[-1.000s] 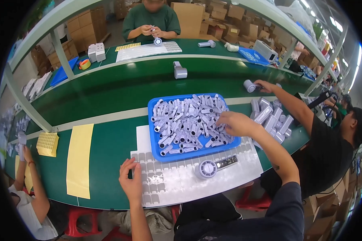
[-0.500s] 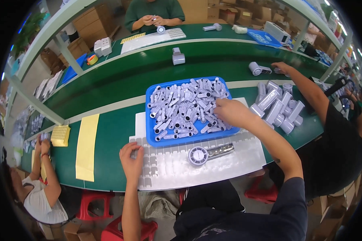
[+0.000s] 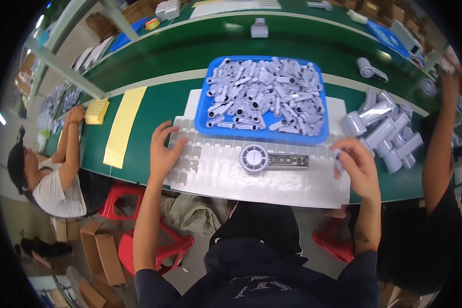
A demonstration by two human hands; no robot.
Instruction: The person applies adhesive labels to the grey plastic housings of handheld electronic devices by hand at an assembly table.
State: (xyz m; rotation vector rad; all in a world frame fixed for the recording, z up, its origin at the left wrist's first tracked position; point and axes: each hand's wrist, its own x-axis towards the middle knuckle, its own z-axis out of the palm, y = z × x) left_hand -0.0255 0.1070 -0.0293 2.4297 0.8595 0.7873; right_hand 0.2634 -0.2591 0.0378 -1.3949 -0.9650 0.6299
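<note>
A handheld fan lies on a white sheet [image 3: 215, 177] in front of me, its round lilac fan head [image 3: 253, 158] to the left and its handle [image 3: 288, 160] open, with a circuit board showing. My left hand [image 3: 165, 152] rests at the sheet's left edge, fingers spread and empty. Right of the fan, my right hand [image 3: 358, 167] pinches a small lilac plastic piece [image 3: 338, 160] just above the sheet. Beyond the fan stands a blue tray [image 3: 262, 134] heaped with small lilac plastic pieces [image 3: 267, 92], many with a dark round spot.
Several lilac fan bodies [image 3: 387, 126] are piled right of the tray, near a co-worker's arm [image 3: 439, 138]. A yellow strip [image 3: 124, 128] lies to the left, past which another person [image 3: 59, 174] sits. On the green conveyor [image 3: 190, 56] lie a lilac part [image 3: 260, 30] and a fan [image 3: 370, 70].
My right hand has come from the tray back toward me, now holding a small lilac piece. The view has tilted downward, and my left hand stays by the sheet's left edge.
</note>
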